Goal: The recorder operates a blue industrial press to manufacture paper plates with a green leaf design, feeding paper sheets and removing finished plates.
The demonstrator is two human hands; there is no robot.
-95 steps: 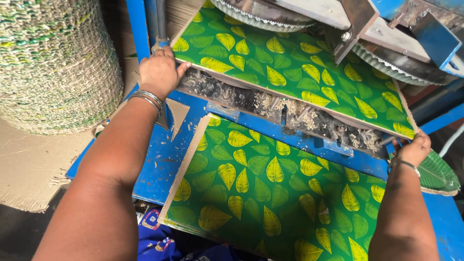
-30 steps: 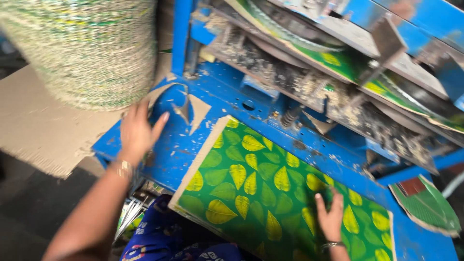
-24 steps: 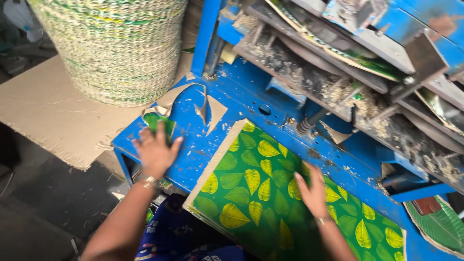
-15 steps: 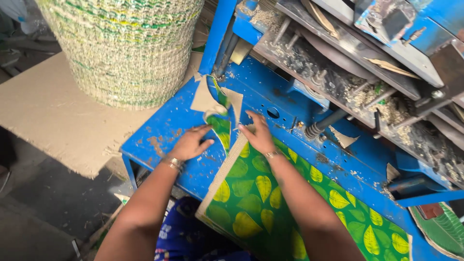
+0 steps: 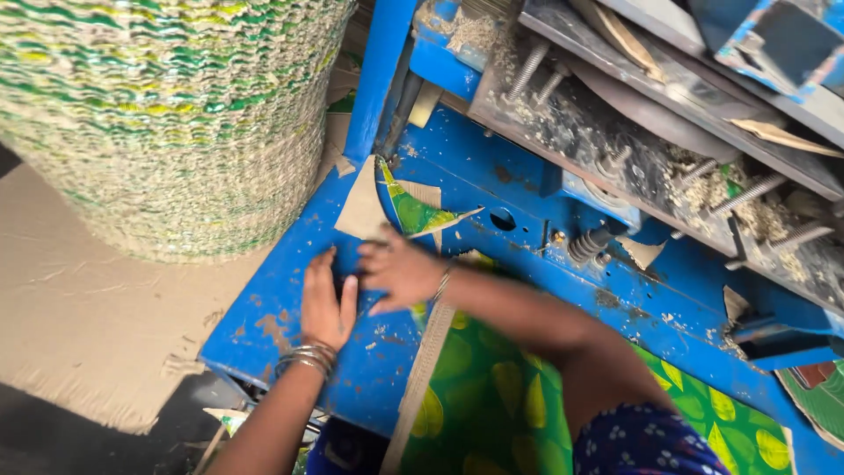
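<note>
My left hand [image 5: 323,303] lies flat on the blue machine table [image 5: 290,290], bangles on its wrist, holding nothing. My right hand [image 5: 400,268] reaches across beside it, fingers spread toward the left, fingertips touching the lower edge of a cut scrap [image 5: 406,209] of green leaf-print paper with brown card backing. The scrap lies curled against the blue upright post. Under my right forearm lies a large green sheet with yellow leaves [image 5: 497,387], its brown edge facing the hands.
A tall round stack of pressed green-and-yellow plates [image 5: 176,114] stands at left on brown card [image 5: 97,334]. The press [image 5: 668,167], with bolts, springs and paper dust, overhangs the table at right. A formed green plate [image 5: 822,400] shows at the far right edge.
The view has swung left and closer. My right hand left the green sheet and crossed to the scrap near the post. My left hand slid in beside it on the table.
</note>
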